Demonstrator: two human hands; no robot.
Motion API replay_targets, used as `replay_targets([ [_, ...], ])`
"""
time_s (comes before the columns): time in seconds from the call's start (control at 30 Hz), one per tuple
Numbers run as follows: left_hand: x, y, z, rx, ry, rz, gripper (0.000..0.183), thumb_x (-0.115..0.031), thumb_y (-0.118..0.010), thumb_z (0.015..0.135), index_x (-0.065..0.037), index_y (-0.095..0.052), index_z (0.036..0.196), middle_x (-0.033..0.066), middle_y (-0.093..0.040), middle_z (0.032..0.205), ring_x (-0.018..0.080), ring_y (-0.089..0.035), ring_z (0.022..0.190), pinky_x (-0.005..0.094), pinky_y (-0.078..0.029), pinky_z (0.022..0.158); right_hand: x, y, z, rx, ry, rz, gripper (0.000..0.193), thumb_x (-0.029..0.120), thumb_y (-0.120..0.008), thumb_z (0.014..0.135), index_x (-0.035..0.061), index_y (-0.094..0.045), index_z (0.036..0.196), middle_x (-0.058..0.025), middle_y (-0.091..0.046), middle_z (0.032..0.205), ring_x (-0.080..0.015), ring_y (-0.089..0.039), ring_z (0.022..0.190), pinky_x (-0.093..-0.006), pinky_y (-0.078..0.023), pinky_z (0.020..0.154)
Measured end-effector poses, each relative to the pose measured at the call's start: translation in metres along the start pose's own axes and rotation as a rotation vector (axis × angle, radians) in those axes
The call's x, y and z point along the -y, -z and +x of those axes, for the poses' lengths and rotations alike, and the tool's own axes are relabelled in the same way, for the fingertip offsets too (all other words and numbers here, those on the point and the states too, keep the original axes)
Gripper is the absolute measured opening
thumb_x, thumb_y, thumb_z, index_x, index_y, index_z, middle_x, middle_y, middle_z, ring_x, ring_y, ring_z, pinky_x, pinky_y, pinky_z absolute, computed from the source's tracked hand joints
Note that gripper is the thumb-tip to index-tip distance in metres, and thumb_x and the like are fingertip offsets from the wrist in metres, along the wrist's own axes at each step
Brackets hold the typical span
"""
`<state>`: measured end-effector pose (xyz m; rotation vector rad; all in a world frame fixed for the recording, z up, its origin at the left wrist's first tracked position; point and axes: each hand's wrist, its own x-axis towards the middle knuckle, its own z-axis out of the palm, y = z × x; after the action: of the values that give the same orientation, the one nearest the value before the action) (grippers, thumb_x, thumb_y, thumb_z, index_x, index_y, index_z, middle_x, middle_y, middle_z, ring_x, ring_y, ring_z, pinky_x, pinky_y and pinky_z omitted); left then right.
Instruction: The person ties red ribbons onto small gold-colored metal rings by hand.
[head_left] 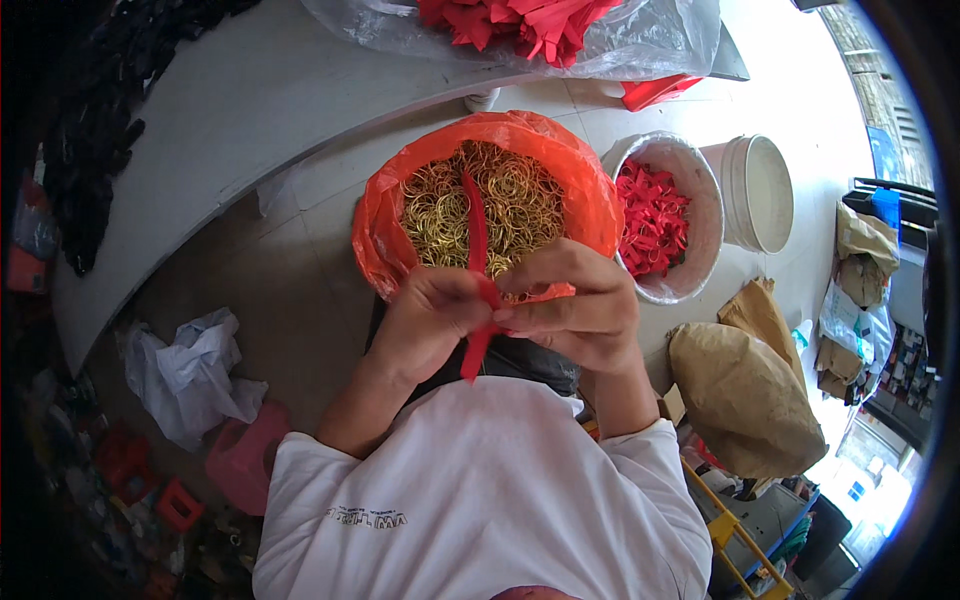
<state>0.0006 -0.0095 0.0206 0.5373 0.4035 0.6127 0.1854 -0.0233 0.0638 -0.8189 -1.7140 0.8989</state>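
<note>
Both hands meet close to my chest, at the near rim of an orange bag (378, 225) full of gold-coloured metal rings (520, 195). Between them is a red fabric strip (477, 230); one end reaches up over the rings and the other hangs below my fingers. My left hand (425, 315) pinches the strip's middle between thumb and fingers. From the other side my right hand (580, 305) closes thumb and fingertips on the same spot, where the strip looks folded or looped. Whether a ring is in the fingers is too small to tell.
Right of the bag stands a white bucket (715, 225) of red fabric pieces (650, 220), with another pale bucket (768, 195) beside it. A grey table (270, 85) curves along the far left, bearing red strips (530, 25) on clear plastic. Brown sacks (745, 395) lie at right.
</note>
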Motion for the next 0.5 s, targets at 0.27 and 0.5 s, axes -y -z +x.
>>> replay_targets([
  [0.27, -0.014, -0.015, 0.003, -0.232, -0.427, 1.019, 0.006, 0.004, -0.064, 0.076, 0.002, -0.064, 0.082, 0.0077, -0.065, 0.081, 0.0127, -0.062, 0.072, 0.0262, -0.05, 0.062, 0.017, -0.012, -0.017, -0.053, 0.023, -0.139, 0.007, 0.002, -0.066, 0.068, -0.001, -0.067, 0.075, -0.0115, -0.062, 0.082, -0.0211, -0.061, 0.07, -0.03, -0.048, 0.059],
  [0.5, -0.004, -0.02, -0.001, -0.074, -0.303, 0.933, 0.018, 0.005, -0.067, 0.07, 0.0, -0.065, 0.087, 0.0074, -0.064, 0.077, 0.0131, -0.063, 0.07, 0.026, -0.05, 0.061, 0.008, -0.024, -0.028, -0.287, -0.641, 0.234, 0.007, -0.003, -0.059, 0.08, -0.0062, -0.059, 0.086, -0.0103, -0.061, 0.076, -0.0155, -0.06, 0.064, -0.0262, -0.049, 0.056],
])
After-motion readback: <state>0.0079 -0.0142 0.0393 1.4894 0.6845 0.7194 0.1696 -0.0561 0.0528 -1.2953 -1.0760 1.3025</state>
